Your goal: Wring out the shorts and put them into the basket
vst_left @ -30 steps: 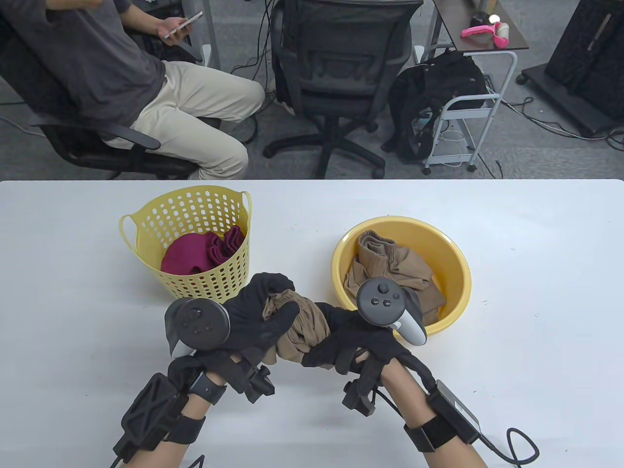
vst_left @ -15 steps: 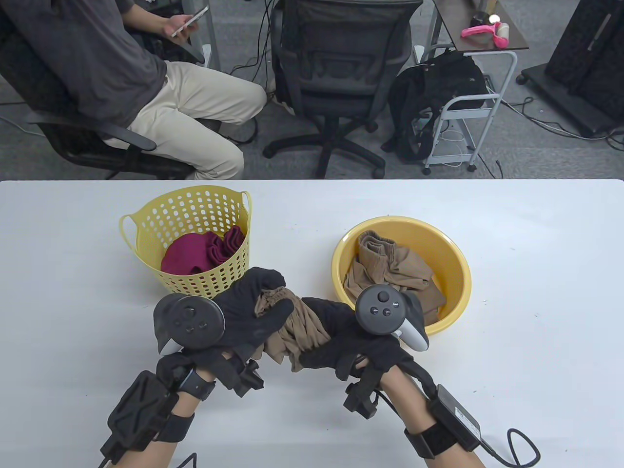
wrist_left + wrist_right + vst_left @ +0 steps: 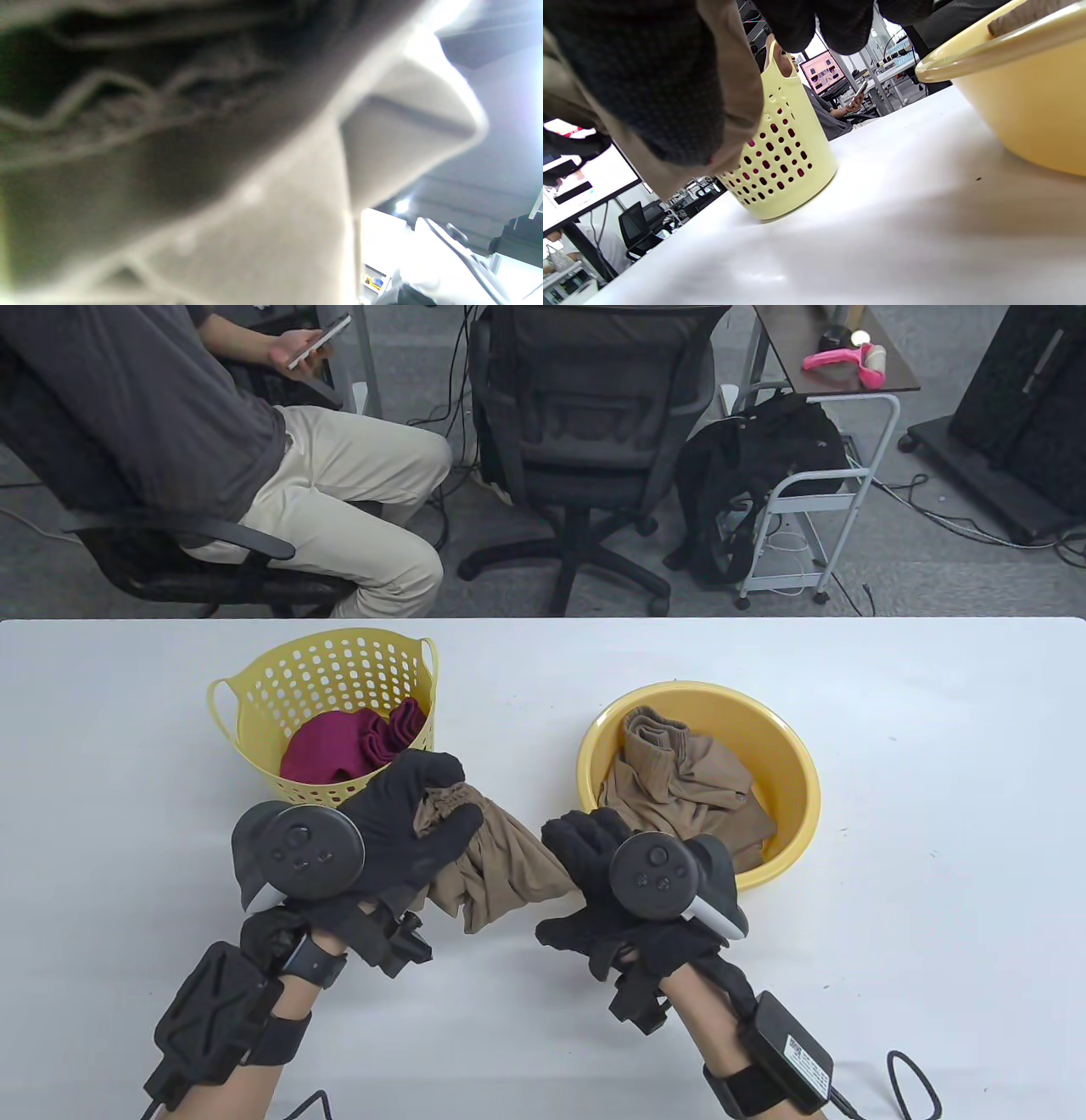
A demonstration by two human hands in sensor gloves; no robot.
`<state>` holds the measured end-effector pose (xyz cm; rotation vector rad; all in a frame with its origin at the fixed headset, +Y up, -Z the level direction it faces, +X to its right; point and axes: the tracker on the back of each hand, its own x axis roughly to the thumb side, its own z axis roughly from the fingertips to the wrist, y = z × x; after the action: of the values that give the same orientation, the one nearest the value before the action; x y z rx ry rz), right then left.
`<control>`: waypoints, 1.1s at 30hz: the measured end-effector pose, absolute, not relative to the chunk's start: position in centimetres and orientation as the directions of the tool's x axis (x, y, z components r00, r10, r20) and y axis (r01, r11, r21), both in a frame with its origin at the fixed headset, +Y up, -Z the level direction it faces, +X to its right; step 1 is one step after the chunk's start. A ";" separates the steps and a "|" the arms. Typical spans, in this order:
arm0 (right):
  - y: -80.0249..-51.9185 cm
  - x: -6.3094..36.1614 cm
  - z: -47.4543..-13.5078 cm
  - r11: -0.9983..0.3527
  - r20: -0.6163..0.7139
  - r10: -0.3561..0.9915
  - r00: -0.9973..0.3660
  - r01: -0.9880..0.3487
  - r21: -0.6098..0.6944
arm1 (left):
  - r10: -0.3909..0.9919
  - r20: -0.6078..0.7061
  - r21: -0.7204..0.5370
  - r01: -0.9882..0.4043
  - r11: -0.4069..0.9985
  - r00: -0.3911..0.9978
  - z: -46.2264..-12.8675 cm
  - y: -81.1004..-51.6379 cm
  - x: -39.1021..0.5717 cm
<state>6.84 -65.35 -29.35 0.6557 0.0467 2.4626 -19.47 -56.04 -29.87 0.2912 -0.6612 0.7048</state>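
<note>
My left hand (image 3: 441,802) grips a bunched pair of tan shorts (image 3: 501,865) just above the table, in front of the yellow perforated basket (image 3: 331,661). The shorts hang down to the right from that grip. My right hand (image 3: 585,848) is beside their right end with its fingers spread and straight, holding nothing. In the right wrist view, tan cloth (image 3: 738,84) hangs at the left and the fingertips (image 3: 844,25) are bare. Blurred tan cloth (image 3: 169,169) fills the left wrist view. Maroon cloth (image 3: 339,742) lies in the basket.
A yellow basin (image 3: 793,823) right of centre holds another tan garment (image 3: 679,780). Beyond the table's far edge sit a person (image 3: 254,475) on a chair, an empty office chair (image 3: 585,415) and a small cart (image 3: 806,492).
My left hand has carried the shorts left and toward the basket. The right hand has let go of them and its fingers have straightened. The twisted bundle has loosened and hangs.
</note>
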 end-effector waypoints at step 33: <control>-67.7 7.1 -27.6 -0.949 0.479 0.284 -0.831 -0.314 0.018 | 0.302 0.478 0.332 -0.488 0.807 0.825 -33.1 -47.4 -24.6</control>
<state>7.08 -67.75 -27.64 0.7025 -0.0883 2.7376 -24.59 -47.36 -33.08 0.4635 -0.4213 0.4366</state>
